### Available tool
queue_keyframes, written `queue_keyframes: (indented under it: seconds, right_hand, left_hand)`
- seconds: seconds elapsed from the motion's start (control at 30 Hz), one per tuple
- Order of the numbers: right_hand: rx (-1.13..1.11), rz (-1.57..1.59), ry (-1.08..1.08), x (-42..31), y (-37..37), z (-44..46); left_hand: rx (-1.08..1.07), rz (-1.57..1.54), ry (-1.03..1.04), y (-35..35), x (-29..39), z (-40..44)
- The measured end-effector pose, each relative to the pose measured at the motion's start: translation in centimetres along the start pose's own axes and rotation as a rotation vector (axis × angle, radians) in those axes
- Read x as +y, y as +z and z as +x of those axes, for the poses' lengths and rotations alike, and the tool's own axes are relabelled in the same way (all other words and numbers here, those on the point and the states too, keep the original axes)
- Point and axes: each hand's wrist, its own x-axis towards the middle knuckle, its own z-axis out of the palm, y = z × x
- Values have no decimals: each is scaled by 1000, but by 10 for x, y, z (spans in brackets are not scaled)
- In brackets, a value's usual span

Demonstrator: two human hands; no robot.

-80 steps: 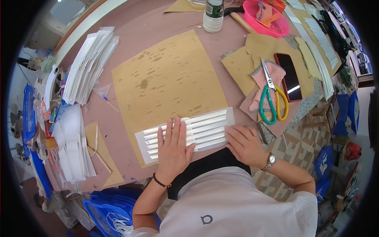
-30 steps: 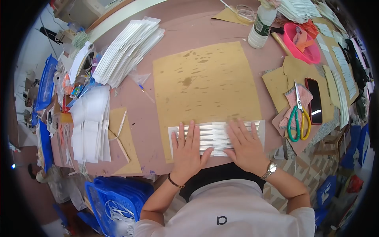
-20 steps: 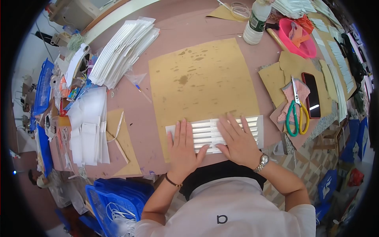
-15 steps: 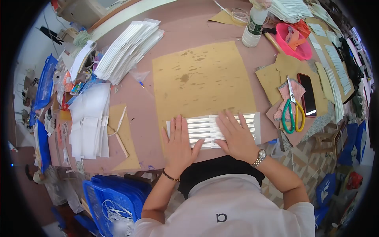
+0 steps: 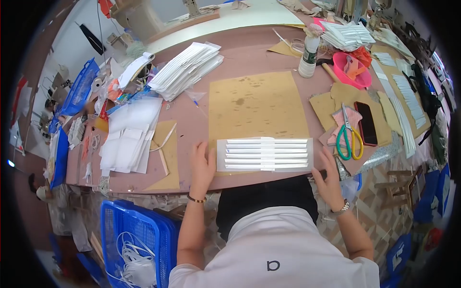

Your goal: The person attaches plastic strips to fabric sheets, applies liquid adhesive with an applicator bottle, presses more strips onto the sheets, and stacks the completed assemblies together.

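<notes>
A white sheet [image 5: 222, 163] lies flat at the front of the brown paper. Several shiny silver-white strips [image 5: 293, 150] run across it in parallel rows, with a pale upright band crossing their middle. To the left of the sheet is my left hand [image 5: 204, 165], open, fingers stretched out and a small gap from the sheet's edge. My right hand [image 5: 329, 181] is open at the other end, with thumb and fingers apart beside the lower right corner. Whether its thumb touches that corner I cannot tell. Neither hand holds anything.
Stained brown paper [image 5: 259, 103] covers the table's middle. Stacked white strips [image 5: 185, 69] and white sheets [image 5: 129, 137] lie left. On the right are scissors [image 5: 345, 139], a phone [image 5: 366, 124], a bottle [image 5: 309, 57] and a pink basket [image 5: 360, 79]. Blue crates [image 5: 144, 225] stand below the table.
Both hands have lifted off the strips and moved apart to either end of the sheet, uncovering the rows. The camera view has shifted, so the table appears moved.
</notes>
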Motion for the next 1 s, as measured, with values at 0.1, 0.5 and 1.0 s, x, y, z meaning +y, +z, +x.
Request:
queue_keyframes:
  seconds: [0.1, 0.5, 1.0]
  right_hand:
    - [118, 624, 243, 13, 14, -2]
    - [-195, 358, 259, 44, 28, 43]
    - [-256, 703, 27, -68, 56, 280]
  left_hand:
    - [-89, -45, 45, 2, 1, 25]
    - [-768, 142, 107, 11, 24, 110]
    - [-261, -639, -165, -118, -46, 176]
